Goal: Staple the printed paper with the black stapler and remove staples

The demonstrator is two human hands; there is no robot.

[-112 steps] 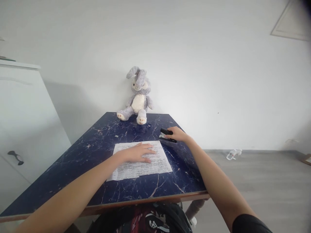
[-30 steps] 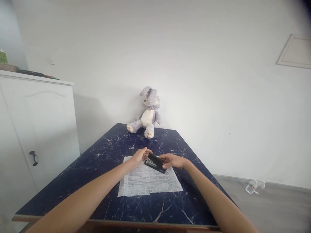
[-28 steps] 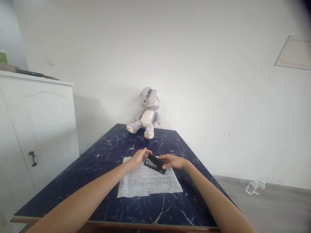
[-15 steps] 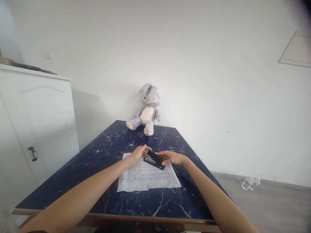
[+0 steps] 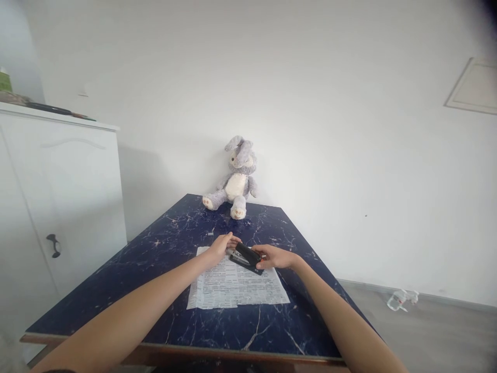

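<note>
The right hand [image 5: 273, 257] grips the rear end of a black stapler [image 5: 248, 255], thumb toward the near side and fingers over the top. The stapler sits over the upper part of a printed paper sheet [image 5: 236, 292], set aslant, its silver inner rail showing between upper arm and base. The left hand [image 5: 224, 247] is at the stapler's front end with fingers slightly bent; whether they grasp it or merely rest against it cannot be told. The sheet lies flat on a blue marble-patterned bench [image 5: 267, 331]. Beyond it are a small pale object [image 5: 210, 234] and, against the wall, a seated grey plush rabbit [image 5: 236, 185]. A white cabinet [image 5: 81, 191] stands at the left.
</note>
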